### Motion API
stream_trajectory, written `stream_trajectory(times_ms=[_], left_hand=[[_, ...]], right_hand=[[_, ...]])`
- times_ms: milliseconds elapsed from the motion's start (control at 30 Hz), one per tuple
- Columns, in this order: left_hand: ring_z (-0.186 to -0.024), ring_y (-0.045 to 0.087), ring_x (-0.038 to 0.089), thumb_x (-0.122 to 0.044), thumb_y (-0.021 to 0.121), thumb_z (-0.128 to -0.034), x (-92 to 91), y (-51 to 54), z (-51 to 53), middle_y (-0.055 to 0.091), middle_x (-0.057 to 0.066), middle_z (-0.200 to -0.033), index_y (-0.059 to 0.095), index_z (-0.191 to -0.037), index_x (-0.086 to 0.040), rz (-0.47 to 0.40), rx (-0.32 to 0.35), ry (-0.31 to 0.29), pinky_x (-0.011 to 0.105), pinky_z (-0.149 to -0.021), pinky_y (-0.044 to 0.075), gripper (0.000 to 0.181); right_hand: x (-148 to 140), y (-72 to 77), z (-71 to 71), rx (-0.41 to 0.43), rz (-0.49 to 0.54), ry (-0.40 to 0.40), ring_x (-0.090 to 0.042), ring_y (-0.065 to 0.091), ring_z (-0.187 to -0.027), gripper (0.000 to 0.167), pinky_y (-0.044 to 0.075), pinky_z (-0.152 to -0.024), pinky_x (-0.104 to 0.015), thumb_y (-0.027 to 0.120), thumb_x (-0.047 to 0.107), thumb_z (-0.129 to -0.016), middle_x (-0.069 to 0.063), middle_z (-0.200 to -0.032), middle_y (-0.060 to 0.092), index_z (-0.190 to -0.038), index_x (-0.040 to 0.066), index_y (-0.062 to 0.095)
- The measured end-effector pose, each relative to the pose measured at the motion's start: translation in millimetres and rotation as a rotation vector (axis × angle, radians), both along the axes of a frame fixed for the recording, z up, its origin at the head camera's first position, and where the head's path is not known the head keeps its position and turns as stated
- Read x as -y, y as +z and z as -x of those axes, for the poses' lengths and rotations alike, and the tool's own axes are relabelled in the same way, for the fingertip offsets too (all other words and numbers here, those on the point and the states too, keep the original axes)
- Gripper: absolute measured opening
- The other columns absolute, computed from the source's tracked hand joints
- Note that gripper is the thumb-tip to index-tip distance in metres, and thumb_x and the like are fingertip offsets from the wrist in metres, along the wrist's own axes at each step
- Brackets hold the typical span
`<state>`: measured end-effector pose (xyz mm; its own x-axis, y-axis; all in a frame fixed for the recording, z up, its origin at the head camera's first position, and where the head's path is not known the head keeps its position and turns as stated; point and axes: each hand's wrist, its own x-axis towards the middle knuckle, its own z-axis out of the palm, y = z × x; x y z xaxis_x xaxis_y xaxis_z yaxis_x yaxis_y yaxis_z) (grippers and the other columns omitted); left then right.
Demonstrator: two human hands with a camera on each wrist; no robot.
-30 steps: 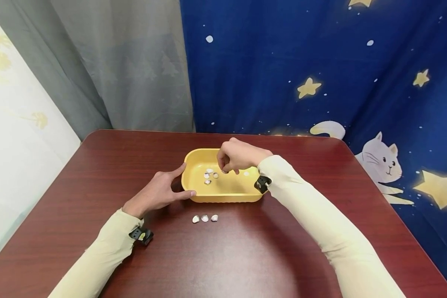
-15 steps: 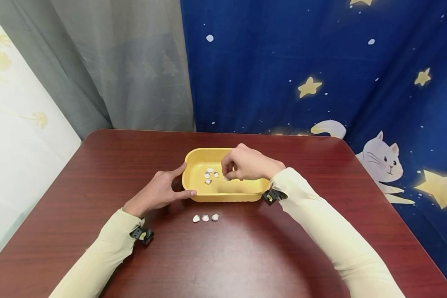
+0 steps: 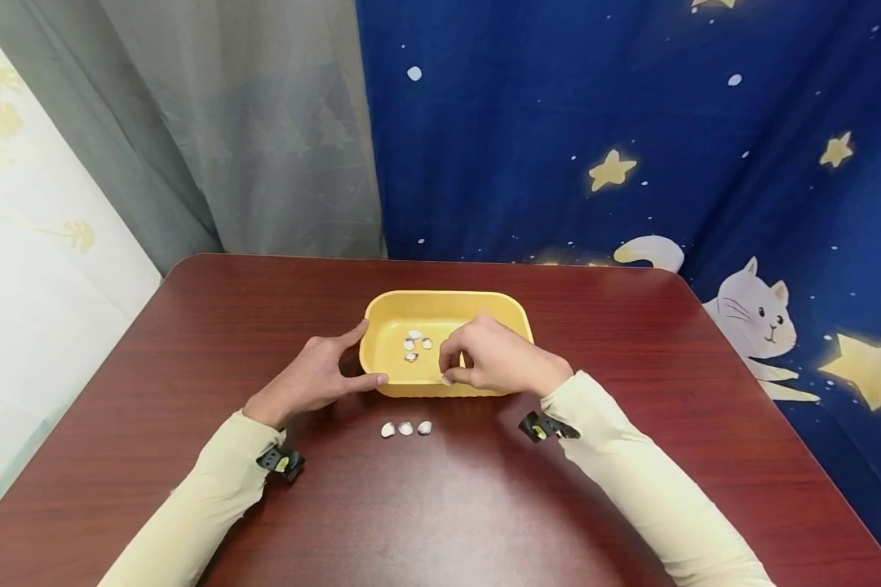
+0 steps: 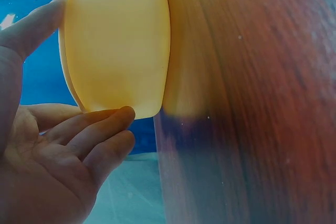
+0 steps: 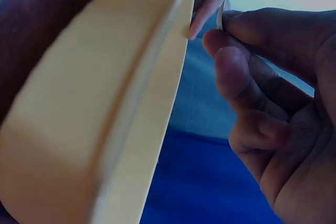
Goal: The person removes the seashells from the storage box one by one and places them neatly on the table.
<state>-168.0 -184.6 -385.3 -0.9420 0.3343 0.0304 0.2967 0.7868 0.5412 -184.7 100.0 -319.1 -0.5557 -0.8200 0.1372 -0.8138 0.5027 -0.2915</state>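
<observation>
A yellow tray [image 3: 444, 390] stands on the table, with several small shells [image 3: 410, 356] lying in its left half. My left hand [image 3: 310, 381] rests against the tray's left end, thumb on the front rim and fingers along the side; in the left wrist view the hand [image 4: 68, 156] touches the yellow wall with fingers fairly straight. Over the tray's front rim, my right hand [image 3: 499, 356] pinches a small shell [image 3: 447, 379] between thumb and index finger. The right wrist view shows that shell [image 5: 220, 15] edge-on at the fingertips of the hand [image 5: 283, 108], outside the tray wall [image 5: 79, 93].
Three shells [image 3: 406, 428] lie in a row on the dark red table [image 3: 382, 505], in front of the tray. Behind the table's far edge hang a grey curtain [image 3: 286, 147] and a blue curtain [image 3: 484, 147] with stars.
My right hand has moved from over the tray's middle toward its front rim, slightly to the right, with the shell still pinched. The left hand has stayed on the tray's end.
</observation>
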Motion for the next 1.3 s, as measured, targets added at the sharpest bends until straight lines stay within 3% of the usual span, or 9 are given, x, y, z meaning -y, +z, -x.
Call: stream_trajectory(times_ms=[467,867,1100,1300], left_hand=[[-0.130,0.058,0.029,-0.062,0.074,-0.0820,0.2,-0.9,0.9,0.050,0.017,-0.152,0.029,-0.158,-0.007,-0.006,-0.009,-0.004,0.049,-0.106,0.048,0.104],[-0.135,0.054,0.032,-0.060,0.074,-0.0825,0.0,-0.7,1.5,0.048,0.018,-0.154,0.029,-0.158,-0.006,-0.001,-0.004,-0.003,0.051,-0.108,0.046,0.103],[-0.117,0.062,0.026,-0.069,0.070,-0.0809,-0.2,-0.6,1.2,0.054,0.020,-0.148,0.029,-0.158,-0.007,0.019,-0.014,0.002,0.043,-0.096,0.050,0.107],[-0.101,0.058,0.024,-0.071,0.069,-0.0804,0.2,-0.1,1.1,0.060,0.021,-0.141,0.029,-0.158,-0.007,0.032,-0.012,0.004,0.037,-0.085,0.046,0.108]], right_hand=[[4.3,-24.1,-27.6,-0.104,-0.039,-0.019,-0.008,0.064,-0.070,0.007,0.054,-0.071,-0.027,0.080,0.016,-0.083,0.011,-0.073,0.070,-0.079,0.020,0.076],[10.8,-47.7,-40.3,-0.247,-0.108,-0.073,-0.010,0.067,-0.071,0.010,0.054,-0.064,-0.031,0.080,0.020,-0.083,0.013,-0.072,0.069,-0.075,0.024,0.075],[13.1,-59.3,-46.4,-0.302,-0.141,-0.102,-0.011,0.069,-0.070,0.008,0.053,-0.060,-0.032,0.081,0.020,-0.081,0.014,-0.073,0.071,-0.076,0.025,0.077],[13.5,-66.8,-47.3,-0.356,-0.153,-0.117,-0.012,0.067,-0.065,0.012,0.052,-0.057,-0.033,0.082,0.020,-0.079,0.014,-0.071,0.069,-0.072,0.025,0.074]])
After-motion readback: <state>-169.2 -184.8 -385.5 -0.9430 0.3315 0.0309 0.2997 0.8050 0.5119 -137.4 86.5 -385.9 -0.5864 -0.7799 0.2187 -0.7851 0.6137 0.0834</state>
